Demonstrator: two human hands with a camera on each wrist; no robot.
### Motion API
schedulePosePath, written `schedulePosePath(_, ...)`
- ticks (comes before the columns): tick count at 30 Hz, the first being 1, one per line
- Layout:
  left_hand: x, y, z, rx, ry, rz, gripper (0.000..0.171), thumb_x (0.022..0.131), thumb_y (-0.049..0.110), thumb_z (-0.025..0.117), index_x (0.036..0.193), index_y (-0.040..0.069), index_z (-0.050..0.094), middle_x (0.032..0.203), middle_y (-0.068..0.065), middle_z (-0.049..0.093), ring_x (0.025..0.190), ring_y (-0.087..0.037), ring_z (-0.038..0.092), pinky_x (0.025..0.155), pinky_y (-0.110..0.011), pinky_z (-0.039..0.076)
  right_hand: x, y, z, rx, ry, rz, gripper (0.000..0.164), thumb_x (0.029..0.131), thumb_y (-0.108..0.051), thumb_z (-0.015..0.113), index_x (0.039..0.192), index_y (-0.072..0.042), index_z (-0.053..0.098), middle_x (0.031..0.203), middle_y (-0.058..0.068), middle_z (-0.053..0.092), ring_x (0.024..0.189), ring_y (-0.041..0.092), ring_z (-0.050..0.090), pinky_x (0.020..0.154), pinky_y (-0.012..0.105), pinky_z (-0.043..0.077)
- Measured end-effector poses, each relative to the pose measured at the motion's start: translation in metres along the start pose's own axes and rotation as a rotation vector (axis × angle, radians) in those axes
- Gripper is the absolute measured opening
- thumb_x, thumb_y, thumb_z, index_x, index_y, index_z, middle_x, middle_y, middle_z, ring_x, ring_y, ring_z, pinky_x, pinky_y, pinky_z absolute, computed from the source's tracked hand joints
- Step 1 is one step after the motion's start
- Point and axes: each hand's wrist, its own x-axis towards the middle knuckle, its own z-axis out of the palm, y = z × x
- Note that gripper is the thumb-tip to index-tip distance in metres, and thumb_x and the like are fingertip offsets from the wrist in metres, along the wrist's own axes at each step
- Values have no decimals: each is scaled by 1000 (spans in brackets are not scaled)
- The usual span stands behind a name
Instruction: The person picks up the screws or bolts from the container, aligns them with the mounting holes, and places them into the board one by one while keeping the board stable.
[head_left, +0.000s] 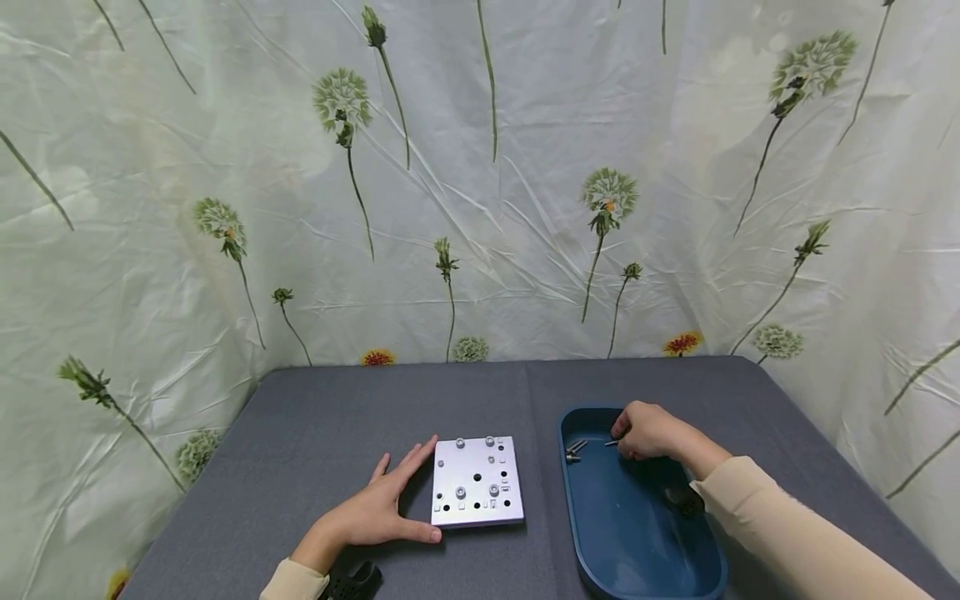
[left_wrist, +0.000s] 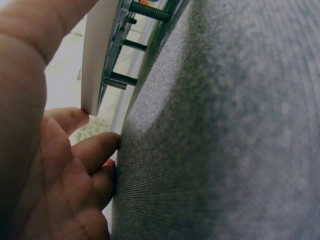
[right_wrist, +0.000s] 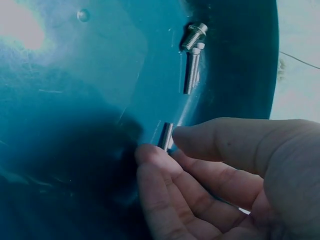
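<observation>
A silver metal plate [head_left: 477, 467] with several holes and bolts lies on the table, left of the tray. My left hand [head_left: 382, 504] is spread along its left side, index fingertip at the far corner and thumb at the near one. Threaded bolt shanks [left_wrist: 150, 12] stick out from the plate's underside in the left wrist view. Inside the blue tray [head_left: 626, 533], my right hand [head_left: 648, 429] pinches a small screw [right_wrist: 167, 134] between thumb and index finger. Beyond it, several loose screws [right_wrist: 192, 70] lie near the tray's wall.
The grey tabletop [head_left: 360, 417] reaches back to a pale curtain [head_left: 480, 167] printed with dandelions. The tray's raised rim [head_left: 573, 525] runs between the plate and my right hand. A dark wrist device [head_left: 352, 581] sits below my left sleeve.
</observation>
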Motion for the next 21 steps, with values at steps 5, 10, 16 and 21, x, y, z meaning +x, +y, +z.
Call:
schedulePosePath(5,0,0,0,6,0,6,127,81,47,94,175,20,14,181,-12,17,168,-46,9,126,-78,-13,0,-1,2,-23,18,-12,21,94,2,70,112,10,75,88,9,75,76,17,70,77,40,64)
schedulePosePath(10,0,0,0,2,-4,4,127,81,47,94,175,20,14,181,-12,17,168,-46,9,126,-78,-14,0,-2,3,-10,34,-23,12,94,3,69,102,6,78,84,7,74,74,16,65,74,36,61)
schedulePosePath(16,0,0,0,-3,-4,-8,126,81,46,94,175,20,14,181,-12,16,168,-46,10,126,-78,-14,2,-2,4,-3,39,-30,11,94,2,69,92,2,79,81,5,73,72,15,61,68,29,53)
schedulePosePath(21,0,0,0,2,-3,-6,127,81,46,94,175,21,13,181,-12,16,168,-46,10,126,-78,-14,3,-3,2,15,28,-17,12,95,2,69,101,5,79,89,8,76,76,14,69,71,33,63)
